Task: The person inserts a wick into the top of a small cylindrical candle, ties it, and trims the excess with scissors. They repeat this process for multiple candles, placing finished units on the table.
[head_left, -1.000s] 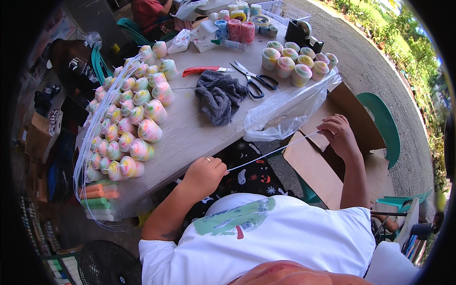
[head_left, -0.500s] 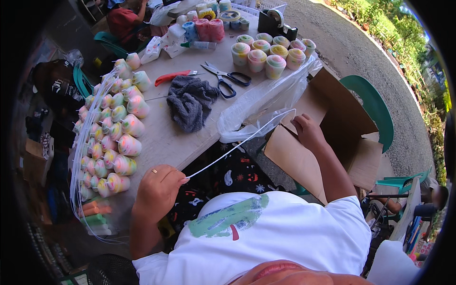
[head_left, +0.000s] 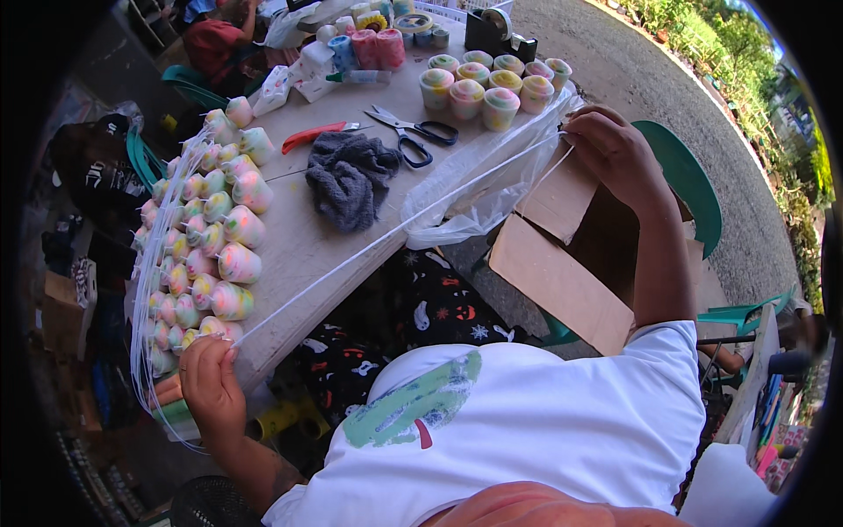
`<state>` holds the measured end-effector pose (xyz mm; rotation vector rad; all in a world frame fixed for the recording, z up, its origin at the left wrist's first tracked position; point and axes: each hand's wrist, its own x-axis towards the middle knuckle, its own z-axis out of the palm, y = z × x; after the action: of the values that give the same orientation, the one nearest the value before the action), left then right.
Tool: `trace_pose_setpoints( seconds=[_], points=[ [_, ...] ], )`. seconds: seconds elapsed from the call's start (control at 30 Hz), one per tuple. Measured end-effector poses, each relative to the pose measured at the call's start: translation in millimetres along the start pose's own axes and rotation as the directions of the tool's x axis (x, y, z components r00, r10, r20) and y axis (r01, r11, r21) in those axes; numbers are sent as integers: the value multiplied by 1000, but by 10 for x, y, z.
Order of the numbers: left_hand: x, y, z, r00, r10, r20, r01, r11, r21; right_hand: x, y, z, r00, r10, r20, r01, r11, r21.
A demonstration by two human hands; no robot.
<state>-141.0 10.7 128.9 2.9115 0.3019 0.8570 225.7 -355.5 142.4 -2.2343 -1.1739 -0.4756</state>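
Along the table (head_left: 299,250) — left hand (head_left: 211,382) and right hand (head_left: 612,151) pinch white cord (head_left: 402,228) taut.

- Left hand (head_left: 213,382) pinches white cord (head_left: 399,230) just beside the lowest pastel swirled candles (head_left: 235,262), massed at the left of the table (head_left: 294,241).
- Right hand (head_left: 613,151) grips cord too; short end hangs below fingers.
- Cord runs straight between hands.
- White strands (head_left: 156,277) along candles' outer side.
- Mid-table: grey cloth (head_left: 348,182), scissors (head_left: 404,132), red-handled tool (head_left: 312,135).
- Cardboard box (head_left: 562,283) partly behind right forearm.
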Motion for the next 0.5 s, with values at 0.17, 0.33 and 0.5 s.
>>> trace_pose_setpoints(
  seconds=[0.17, 0.33, 0.5],
  points=[
    [-9, -42, 7, 999, 42, -30, -40, 997, 61, 40, 111, -264, 958, -258, -127, 165, 854, -494],
    [96, 44, 124, 997, 74, 15, -74, 997, 17, 14, 145, -449, 936, -317, -155, 150, 754, -639],
    [510, 473, 833, 921, 361, 147, -327, 921, -212, -287, 222, -349, 812, 556, 178, -301, 661, -687]
  ],
)
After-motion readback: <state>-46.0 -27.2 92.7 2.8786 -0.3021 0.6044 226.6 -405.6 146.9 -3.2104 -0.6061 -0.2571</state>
